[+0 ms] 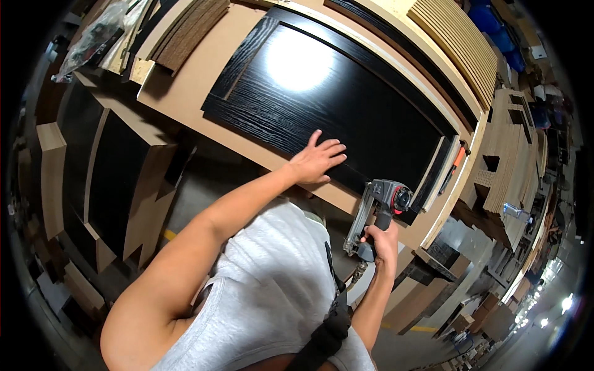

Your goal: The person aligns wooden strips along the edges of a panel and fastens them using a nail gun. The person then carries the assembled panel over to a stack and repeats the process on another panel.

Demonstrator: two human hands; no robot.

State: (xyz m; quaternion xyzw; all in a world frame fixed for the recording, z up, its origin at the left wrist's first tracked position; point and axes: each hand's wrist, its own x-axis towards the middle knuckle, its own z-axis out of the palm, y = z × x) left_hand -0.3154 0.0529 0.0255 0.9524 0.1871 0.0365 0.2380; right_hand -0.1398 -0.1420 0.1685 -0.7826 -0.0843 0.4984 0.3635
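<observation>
In the head view, your left hand [317,162] lay flat and open, fingers spread, pressed on the lower edge of the black wood-grain panel [334,93]. That panel rested on a tan board [185,93] that ran across the workbench, and a bright glare sat on its upper middle. Your right hand [382,240] was closed around the handle of a grey nail gun [378,210], whose head, with its red-and-black cap, sat just at the panel's lower right corner, close against the edge of the tan board; you could not tell from this view whether the nose actually touched the wood. An orange-handled tool [456,162] lay past the panel's right end, on a pale strip. Ribbed, slatted boards [451,37] were stacked beyond the panel at the top right. To your left, dark panels with tan edges [117,179] stood lower down, well apart from both hands.
</observation>
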